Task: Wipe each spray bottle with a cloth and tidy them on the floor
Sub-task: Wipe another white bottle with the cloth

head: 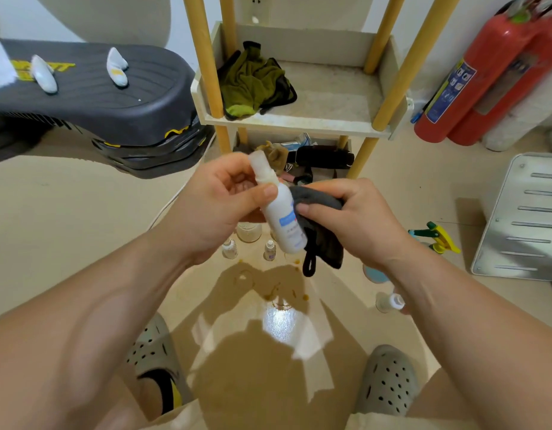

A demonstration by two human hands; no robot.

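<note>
white spray bottle (281,212): held at mid-frame above the floor (82,243), tilted, cap toward the upper left, base toward the lower right.
left hand (215,209): fingers curled round the bottle's neck and upper body, thumb laid across the front.
right hand (346,218): fingers closed on a dark grey cloth (321,240), pressing it to the bottle's right side; the cloth's loop hangs below.
step in hand: wiping this bottle, probably partway; the label side facing up looks uncovered.
doing it well: roll the bottle with the left hand so the cloth passes all round, run down to the base, then shift the grip to reach the neck and cap, now under the left fingers.
bottles on the floor: two small bottles (229,248) (270,250) just below the hands; a green and yellow trigger sprayer (439,240) at right middle.
edges: wooden shelf unit (299,119) close beyond the hands at upper centre; ribbed metal panel (523,218) at right.
open room: bare floor at left and at lower centre, where brown spots show; lowering straight down beside the small bottles looks safest.
</note>
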